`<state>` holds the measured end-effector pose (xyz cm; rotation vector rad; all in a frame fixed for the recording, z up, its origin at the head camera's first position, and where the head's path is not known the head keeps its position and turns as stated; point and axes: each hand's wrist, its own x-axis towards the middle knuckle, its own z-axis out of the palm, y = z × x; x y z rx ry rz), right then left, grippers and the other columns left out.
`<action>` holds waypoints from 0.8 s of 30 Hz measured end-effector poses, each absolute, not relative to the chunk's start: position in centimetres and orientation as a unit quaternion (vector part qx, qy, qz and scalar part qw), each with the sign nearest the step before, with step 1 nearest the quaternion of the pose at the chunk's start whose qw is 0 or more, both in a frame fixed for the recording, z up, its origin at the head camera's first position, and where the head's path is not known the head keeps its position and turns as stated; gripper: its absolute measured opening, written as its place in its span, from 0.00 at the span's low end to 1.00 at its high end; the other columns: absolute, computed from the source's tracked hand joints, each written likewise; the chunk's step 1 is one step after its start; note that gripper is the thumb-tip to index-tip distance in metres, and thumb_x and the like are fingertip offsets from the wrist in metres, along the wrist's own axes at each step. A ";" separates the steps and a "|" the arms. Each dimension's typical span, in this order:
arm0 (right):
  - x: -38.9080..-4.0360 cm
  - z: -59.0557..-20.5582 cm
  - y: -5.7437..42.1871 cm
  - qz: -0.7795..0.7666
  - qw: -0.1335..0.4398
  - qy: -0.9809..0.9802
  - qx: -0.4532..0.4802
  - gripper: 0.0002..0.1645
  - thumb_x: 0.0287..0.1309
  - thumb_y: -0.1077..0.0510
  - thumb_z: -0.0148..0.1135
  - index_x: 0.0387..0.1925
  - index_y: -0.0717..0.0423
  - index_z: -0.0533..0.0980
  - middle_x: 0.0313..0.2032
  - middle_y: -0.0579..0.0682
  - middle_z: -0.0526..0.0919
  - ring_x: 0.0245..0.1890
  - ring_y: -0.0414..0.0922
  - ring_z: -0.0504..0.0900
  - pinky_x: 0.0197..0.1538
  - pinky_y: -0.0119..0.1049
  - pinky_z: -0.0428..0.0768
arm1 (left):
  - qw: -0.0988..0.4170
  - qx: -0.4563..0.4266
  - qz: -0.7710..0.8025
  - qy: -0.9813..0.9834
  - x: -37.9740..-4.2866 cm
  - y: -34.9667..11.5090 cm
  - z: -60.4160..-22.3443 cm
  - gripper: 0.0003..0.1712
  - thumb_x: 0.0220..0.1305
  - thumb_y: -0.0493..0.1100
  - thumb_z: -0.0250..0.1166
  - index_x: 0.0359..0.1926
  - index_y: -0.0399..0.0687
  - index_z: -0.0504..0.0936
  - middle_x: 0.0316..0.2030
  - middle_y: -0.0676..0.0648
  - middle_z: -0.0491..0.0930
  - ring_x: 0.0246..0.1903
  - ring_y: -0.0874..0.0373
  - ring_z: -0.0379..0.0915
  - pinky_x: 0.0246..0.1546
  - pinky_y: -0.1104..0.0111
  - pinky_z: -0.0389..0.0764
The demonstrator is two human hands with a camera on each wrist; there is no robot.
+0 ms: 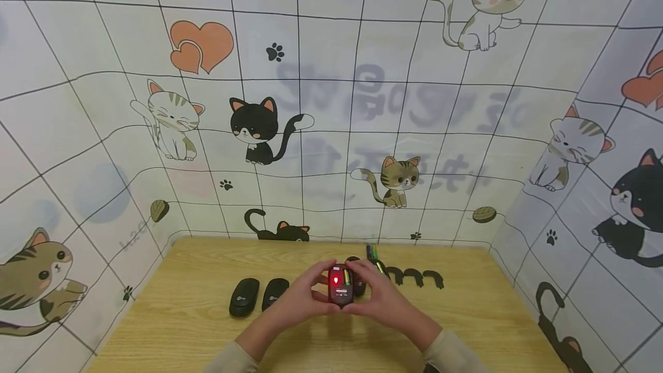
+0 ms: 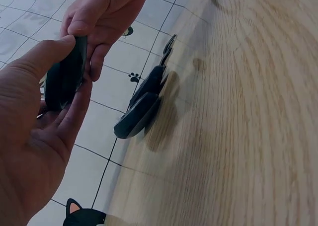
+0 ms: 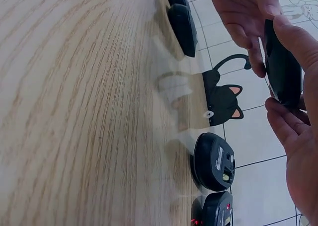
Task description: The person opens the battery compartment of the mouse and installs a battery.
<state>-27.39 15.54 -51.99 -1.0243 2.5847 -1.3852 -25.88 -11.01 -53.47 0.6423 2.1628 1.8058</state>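
Both hands hold one black computer mouse [image 1: 340, 298] between them above the table, its underside turned to the head camera. A red light glows on that underside, and a battery shows in the uncovered slot beside it. My left hand [image 1: 305, 298] grips the left edge with thumb below and fingers above. The right edge is gripped the same way by my right hand [image 1: 382, 297]. In the left wrist view the mouse [image 2: 67, 79] appears edge-on between the fingers. Two more mice [image 3: 214, 161] with exposed battery slots lie beyond the right hand, partly hidden in the head view.
To the left, two black mice [image 1: 244, 297] lie top side up. Several curved black covers [image 1: 413, 277] sit in a row at the right. Loose batteries [image 1: 371, 251] lie near the back edge of the wooden table [image 1: 176, 315]. A cat-patterned cloth [image 1: 331, 148] surrounds the table.
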 end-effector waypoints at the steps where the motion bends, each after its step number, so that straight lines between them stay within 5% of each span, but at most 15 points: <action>1: -27.5 -52.1 15.5 -0.440 0.014 0.835 -0.331 0.57 0.57 0.39 0.86 0.81 0.50 0.70 0.72 0.40 0.74 0.68 0.47 0.79 0.70 0.59 0.81 | 0.115 0.227 0.606 0.754 -26.0 -11.1 -53.5 0.55 0.64 0.40 0.84 0.85 0.64 0.65 0.78 0.45 0.68 0.53 0.51 0.88 0.51 0.63 0.91; 9: -28.9 -52.5 14.8 -0.381 -0.012 0.856 -0.350 0.56 0.54 0.35 0.86 0.80 0.42 0.71 0.71 0.40 0.75 0.70 0.49 0.79 0.69 0.60 0.82 | 0.023 0.275 0.457 0.846 -27.5 -12.2 -53.5 0.56 0.59 0.56 0.86 0.84 0.57 0.68 0.74 0.59 0.74 0.63 0.58 0.77 0.60 0.62 0.86; 24: -32.3 -53.4 13.5 -0.253 -0.053 0.888 -0.381 0.57 0.55 0.29 0.83 0.79 0.49 0.73 0.70 0.44 0.78 0.70 0.46 0.77 0.70 0.53 0.82 | -0.017 0.301 0.360 0.883 -31.2 -13.2 -54.6 0.52 0.57 0.52 0.88 0.79 0.53 0.72 0.70 0.54 0.77 0.64 0.56 0.76 0.64 0.56 0.84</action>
